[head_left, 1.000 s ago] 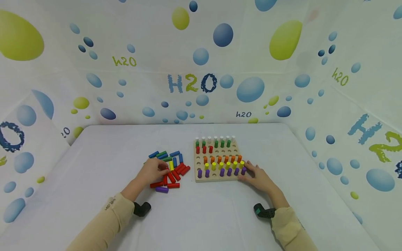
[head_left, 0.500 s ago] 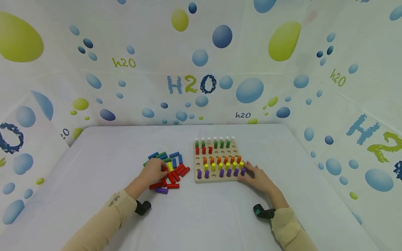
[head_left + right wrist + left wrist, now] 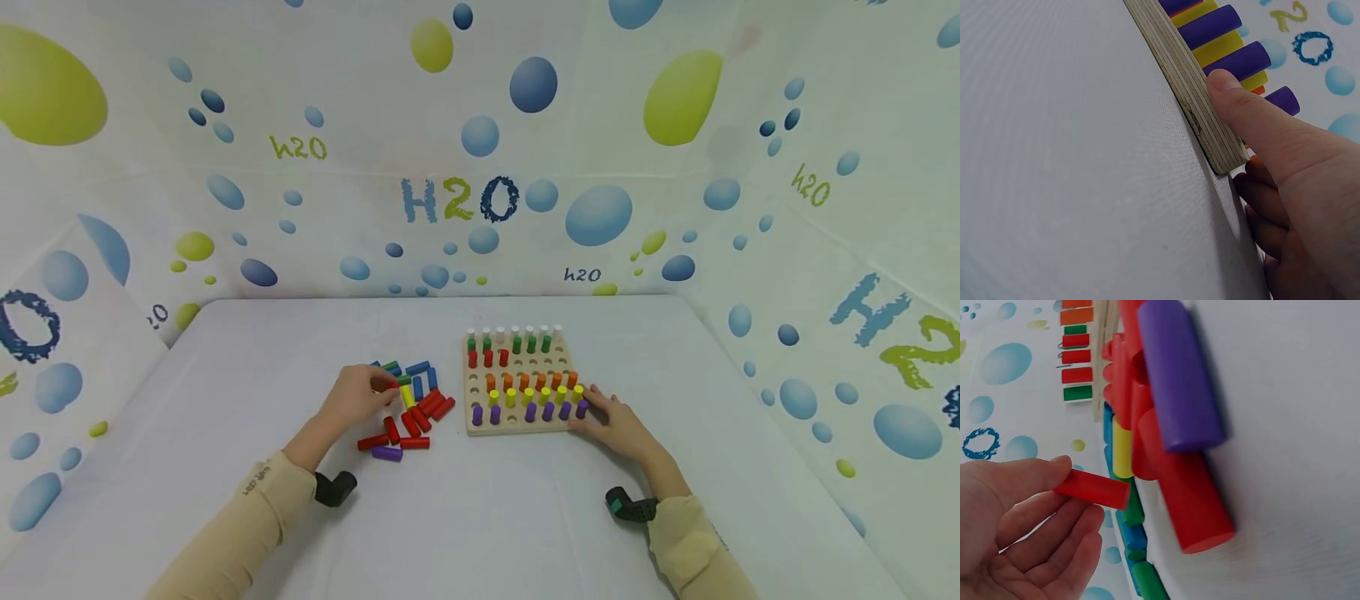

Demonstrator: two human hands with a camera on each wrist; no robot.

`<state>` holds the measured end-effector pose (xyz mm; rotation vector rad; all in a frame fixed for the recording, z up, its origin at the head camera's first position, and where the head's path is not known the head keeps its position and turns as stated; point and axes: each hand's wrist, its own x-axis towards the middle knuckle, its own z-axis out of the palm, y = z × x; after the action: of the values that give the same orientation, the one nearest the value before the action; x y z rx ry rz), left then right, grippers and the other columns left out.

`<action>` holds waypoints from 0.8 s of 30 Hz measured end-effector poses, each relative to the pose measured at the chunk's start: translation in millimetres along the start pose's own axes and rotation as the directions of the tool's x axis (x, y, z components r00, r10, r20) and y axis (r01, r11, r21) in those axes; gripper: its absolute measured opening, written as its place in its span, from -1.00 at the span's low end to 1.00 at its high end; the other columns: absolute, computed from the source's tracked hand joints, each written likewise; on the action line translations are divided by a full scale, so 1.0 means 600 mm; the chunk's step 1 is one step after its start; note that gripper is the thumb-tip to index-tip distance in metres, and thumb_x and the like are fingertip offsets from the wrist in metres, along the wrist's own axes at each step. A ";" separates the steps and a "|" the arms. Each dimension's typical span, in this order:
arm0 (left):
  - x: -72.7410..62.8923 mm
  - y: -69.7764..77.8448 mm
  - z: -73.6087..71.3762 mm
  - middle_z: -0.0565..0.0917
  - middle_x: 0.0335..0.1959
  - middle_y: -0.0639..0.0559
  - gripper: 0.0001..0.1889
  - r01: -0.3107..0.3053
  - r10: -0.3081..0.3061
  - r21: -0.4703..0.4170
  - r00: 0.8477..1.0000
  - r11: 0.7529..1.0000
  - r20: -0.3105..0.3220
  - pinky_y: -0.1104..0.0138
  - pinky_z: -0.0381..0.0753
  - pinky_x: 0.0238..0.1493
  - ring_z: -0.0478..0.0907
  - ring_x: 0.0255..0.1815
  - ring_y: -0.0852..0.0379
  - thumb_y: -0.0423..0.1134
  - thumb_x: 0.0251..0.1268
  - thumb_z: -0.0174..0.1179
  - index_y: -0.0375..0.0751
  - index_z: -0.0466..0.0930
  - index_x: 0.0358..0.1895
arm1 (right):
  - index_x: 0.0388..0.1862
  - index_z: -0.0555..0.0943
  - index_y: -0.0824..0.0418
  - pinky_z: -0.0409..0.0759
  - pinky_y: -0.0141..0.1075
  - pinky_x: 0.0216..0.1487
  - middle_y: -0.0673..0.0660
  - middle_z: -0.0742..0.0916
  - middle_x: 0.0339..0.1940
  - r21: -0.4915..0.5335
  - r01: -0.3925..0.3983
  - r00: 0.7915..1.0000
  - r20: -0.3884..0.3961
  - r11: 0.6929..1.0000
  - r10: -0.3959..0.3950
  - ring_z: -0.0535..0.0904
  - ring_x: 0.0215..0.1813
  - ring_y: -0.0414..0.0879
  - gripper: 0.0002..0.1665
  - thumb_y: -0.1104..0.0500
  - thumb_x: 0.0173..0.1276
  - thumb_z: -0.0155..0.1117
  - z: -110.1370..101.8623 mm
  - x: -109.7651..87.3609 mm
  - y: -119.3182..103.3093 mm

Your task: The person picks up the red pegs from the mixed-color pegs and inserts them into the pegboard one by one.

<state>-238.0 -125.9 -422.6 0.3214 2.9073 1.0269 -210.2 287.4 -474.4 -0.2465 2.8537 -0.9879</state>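
My left hand (image 3: 354, 396) pinches a red peg (image 3: 1095, 489) between thumb and fingers, raised over the left part of a loose pile. Red pegs (image 3: 414, 443), a yellow peg (image 3: 407, 396), blue pegs (image 3: 417, 367), green ones and a purple peg (image 3: 387, 454) lie on their sides there. Right of the pile is a wooden pegboard (image 3: 495, 431). Upright pegs fill rows in white, green, red, orange, yellow and purple, with some bare holes between. My right hand (image 3: 618, 427) holds the board's near right corner, thumb (image 3: 1225, 94) at the front edge and fingers along the side.
A white cloth covers the table (image 3: 480, 525). Behind it and at both sides hangs a white curtain (image 3: 375, 83) with blue and green spots. Dark wrist cameras (image 3: 336, 489) sit below both hands.
My left hand has lifted away from the red pegs and shifted slightly back, now with a red peg between the fingers. The right hand and the pegboard stay in place.
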 end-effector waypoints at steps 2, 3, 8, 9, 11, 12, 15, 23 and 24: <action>0.001 0.001 -0.005 0.65 -0.32 -0.09 -0.78 -0.010 0.010 -0.011 0.999 1.000 -0.031 0.25 0.61 -0.26 0.54 -0.27 0.01 -0.28 0.20 0.20 -0.32 0.62 -0.13 | 0.36 0.23 0.24 -0.02 0.25 0.25 0.30 0.19 0.39 -0.001 -0.001 1.000 0.000 1.000 0.001 -0.06 0.32 0.48 -0.02 -0.29 0.12 0.22 0.000 0.000 0.000; 0.002 0.002 -0.007 0.65 -0.31 -0.09 -0.77 -0.012 0.011 -0.018 0.999 1.000 -0.049 0.24 0.61 -0.26 0.54 -0.26 0.00 -0.27 0.20 0.20 -0.31 0.62 -0.12 | 0.36 0.22 0.24 -0.02 0.25 0.25 0.30 0.19 0.39 -0.002 0.000 1.000 0.001 1.000 0.000 -0.06 0.32 0.48 -0.02 -0.29 0.12 0.22 0.000 0.000 -0.001; 0.008 0.005 -0.016 0.67 -0.25 -0.13 -0.71 -0.047 0.039 -0.075 0.993 0.996 -0.107 0.20 0.61 -0.21 0.56 -0.18 -0.05 -0.21 0.23 0.18 -0.30 0.60 -0.06 | 0.36 0.23 0.25 -0.02 0.25 0.25 0.31 0.19 0.39 -0.002 0.005 1.000 -0.003 1.000 -0.005 -0.06 0.32 0.48 -0.02 -0.28 0.12 0.23 0.000 -0.001 -0.001; 0.010 0.007 -0.018 0.67 -0.24 -0.12 -0.71 -0.048 0.038 -0.086 0.993 0.995 -0.113 0.19 0.61 -0.20 0.56 -0.17 -0.05 -0.19 0.23 0.18 -0.29 0.59 -0.05 | 0.36 0.23 0.26 -0.02 0.25 0.25 0.31 0.19 0.39 -0.001 0.006 1.000 -0.003 1.000 -0.006 -0.06 0.32 0.48 -0.02 -0.28 0.12 0.23 0.000 -0.001 -0.002; 0.012 0.011 -0.022 0.67 -0.23 -0.11 -0.69 -0.048 0.035 -0.105 0.992 0.993 -0.122 0.18 0.60 -0.19 0.56 -0.14 -0.05 -0.17 0.24 0.17 -0.27 0.59 -0.03 | 0.36 0.22 0.26 -0.02 0.25 0.25 0.31 0.19 0.39 -0.002 0.005 1.000 -0.002 1.000 -0.005 -0.06 0.32 0.48 -0.02 -0.28 0.12 0.23 -0.001 -0.001 -0.002; 0.013 0.013 -0.024 0.67 -0.22 -0.11 -0.68 -0.053 0.039 -0.112 0.991 0.992 -0.126 0.18 0.60 -0.18 0.55 -0.13 -0.06 -0.16 0.24 0.17 -0.27 0.58 -0.02 | 0.36 0.22 0.26 -0.02 0.25 0.25 0.31 0.19 0.39 -0.002 0.004 1.000 -0.002 1.000 -0.004 -0.06 0.32 0.48 -0.02 -0.28 0.12 0.23 -0.001 -0.001 -0.002; 0.017 0.019 -0.028 0.66 -0.19 -0.11 -0.67 -0.058 0.038 -0.146 0.989 0.988 -0.140 0.17 0.59 -0.15 0.55 -0.10 -0.06 -0.14 0.24 0.16 -0.24 0.58 0.00 | 0.36 0.22 0.25 -0.02 0.25 0.25 0.30 0.19 0.39 -0.004 0.001 1.000 0.001 1.000 -0.001 -0.06 0.32 0.48 -0.02 -0.29 0.12 0.22 -0.001 0.000 -0.001; 0.020 0.037 -0.031 0.67 -0.19 -0.13 -0.66 -0.100 0.060 -0.221 0.982 0.970 -0.178 0.16 0.58 -0.12 0.57 -0.10 -0.06 -0.11 0.22 0.19 -0.24 0.59 -0.02 | 0.37 0.22 0.24 -0.03 0.26 0.24 0.30 0.18 0.39 0.003 -0.008 1.000 0.005 1.000 0.008 -0.07 0.33 0.47 -0.02 -0.29 0.12 0.22 -0.001 0.000 0.001; 0.021 0.039 -0.030 0.67 -0.20 -0.13 -0.66 -0.104 0.064 -0.227 0.982 0.968 -0.177 0.16 0.58 -0.12 0.57 -0.10 -0.06 -0.11 0.22 0.19 -0.24 0.59 -0.02 | 0.37 0.22 0.24 -0.03 0.26 0.24 0.30 0.18 0.40 0.002 -0.010 1.000 0.006 1.000 0.010 -0.07 0.33 0.47 -0.02 -0.29 0.12 0.22 -0.001 0.000 0.001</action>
<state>-248.2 -116.7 -393.7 0.3652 2.8925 1.4643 -210.4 288.0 -474.3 -0.2345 2.8458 -0.9866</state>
